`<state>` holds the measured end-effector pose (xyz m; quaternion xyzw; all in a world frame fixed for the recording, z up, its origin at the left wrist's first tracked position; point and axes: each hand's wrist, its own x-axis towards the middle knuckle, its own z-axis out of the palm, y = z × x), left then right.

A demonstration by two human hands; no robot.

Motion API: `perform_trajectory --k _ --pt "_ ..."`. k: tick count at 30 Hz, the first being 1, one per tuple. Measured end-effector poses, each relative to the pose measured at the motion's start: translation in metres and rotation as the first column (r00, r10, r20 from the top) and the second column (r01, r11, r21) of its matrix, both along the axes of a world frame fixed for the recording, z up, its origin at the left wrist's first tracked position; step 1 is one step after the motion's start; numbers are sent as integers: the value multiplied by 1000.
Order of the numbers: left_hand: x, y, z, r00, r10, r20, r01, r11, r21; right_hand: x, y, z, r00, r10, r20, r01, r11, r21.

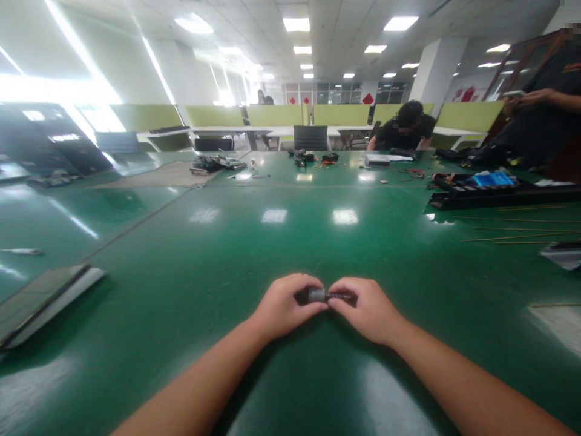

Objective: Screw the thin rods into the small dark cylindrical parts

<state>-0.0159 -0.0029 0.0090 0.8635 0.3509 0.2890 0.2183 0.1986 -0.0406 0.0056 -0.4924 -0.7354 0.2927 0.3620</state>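
Note:
My left hand [290, 304] is closed around a short grey cylinder with a dark end [316, 295], held just above or on the green tabletop; which of the two I cannot tell. From the cylinder's right side a thin dark rod [333, 295], like a drill bit, runs toward my right hand [365, 307]. The thumb and fingers of that hand pinch the rod, and its far end shows between them. Rod and cylinder lie in one line, roughly level. Whether they are joined is hidden by my fingertips.
The glossy green table [218, 242] stretches ahead. A flat panel [45, 303] lies at left. Thin rods [521, 229] and a long black tray [503, 195] with a blue item are at right. Electronics [215, 163] sit farther back. One person sits across; another stands at right, holding a phone.

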Motion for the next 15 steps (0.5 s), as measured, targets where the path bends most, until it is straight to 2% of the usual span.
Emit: perform_trajectory --k 15 --pt "-1 1 -1 1000 7 10 -7 1000 18 0 0 -1 1000 -8 8 8 1000 -5"
